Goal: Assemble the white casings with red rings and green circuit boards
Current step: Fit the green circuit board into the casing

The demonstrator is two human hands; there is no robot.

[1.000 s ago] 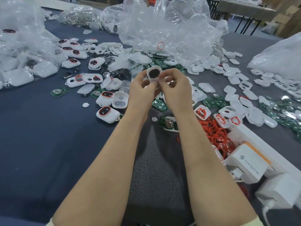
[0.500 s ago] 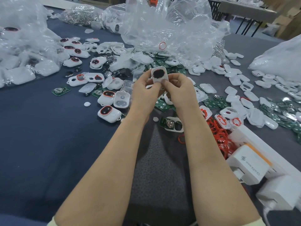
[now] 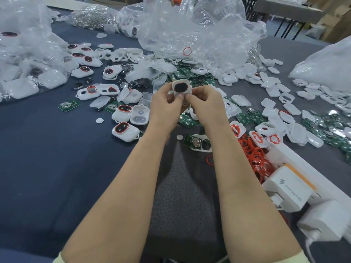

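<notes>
Head view: two bare forearms reach forward over a dark blue worktop (image 3: 47,158), and the hands meet above its middle.
Left hand (image 3: 167,103): fingers curled, thumb pressed on the lower edge of a white casing (image 3: 180,87).
Right hand (image 3: 207,105): fingers curled, thumb and forefinger pinching the same white casing from its right side.
Casing position: held clear of the worktop between both hands, roughly upright, its dark oval opening facing the camera.
Red rings (image 3: 254,156): loose heap on the worktop, right of the right forearm, beside a white charger (image 3: 288,188).
Circuit boards (image 3: 191,76): green, scattered just beyond the hands among empty casing shells (image 3: 241,100).
Fitted casings (image 3: 124,130): several lie left of the left hand, red-rimmed windows facing up.
Plastic bag (image 3: 199,31): clear, crumpled, at the far side behind the hands.
</notes>
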